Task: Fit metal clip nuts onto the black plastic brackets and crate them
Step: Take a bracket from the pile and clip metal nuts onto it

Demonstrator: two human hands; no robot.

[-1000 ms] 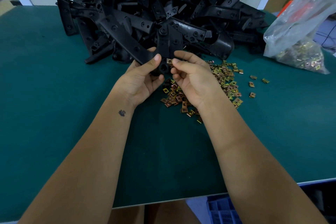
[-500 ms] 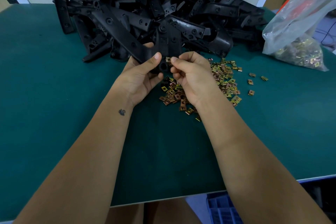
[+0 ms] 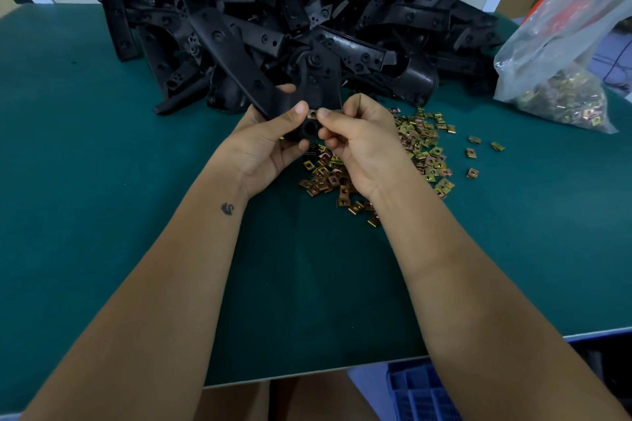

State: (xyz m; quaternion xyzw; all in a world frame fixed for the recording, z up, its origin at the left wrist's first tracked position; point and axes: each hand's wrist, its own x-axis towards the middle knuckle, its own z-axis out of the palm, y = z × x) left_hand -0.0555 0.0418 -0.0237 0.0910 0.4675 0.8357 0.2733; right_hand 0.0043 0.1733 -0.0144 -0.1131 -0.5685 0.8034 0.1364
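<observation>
Little has shifted since the earlier frames: both hands remain at the same spot above the mat, and the right thumb has closed up toward the left thumb, pressing the clip nut (image 3: 312, 113) further onto the bracket edge.

Clip nut: a small brass-coloured piece, visible only as a sliver between the two thumb tips, at the near edge of the held bracket (image 3: 316, 85). Whether it is fully seated cannot be told.

Held bracket: black plastic, raised just clear of the green mat (image 3: 102, 215), its far end merging visually with the heap behind.

Left hand (image 3: 270, 143): grasping the bracket from below and the side, thumb laid across its face.

Right hand (image 3: 355, 143): fingers curled, thumb and forefinger pinching the clip nut against the bracket.

Loose clip nuts (image 3: 424, 150): a scatter on the mat directly under and to the right of the hands, with a few strays further right.

Bracket heap (image 3: 307, 10): a large pile at the far side of the mat, near the hands.

Clear plastic bag (image 3: 561, 55): at the far right, holding more clip nuts in its lower part.

Blue crate (image 3: 420, 393): partly visible below the near table edge; its contents are not visible.

Assessment: one fitting is in hand. Judging by the heap and the nut supply, most of the work appears outstanding, and crating of this bracket has not yet occurred.
</observation>
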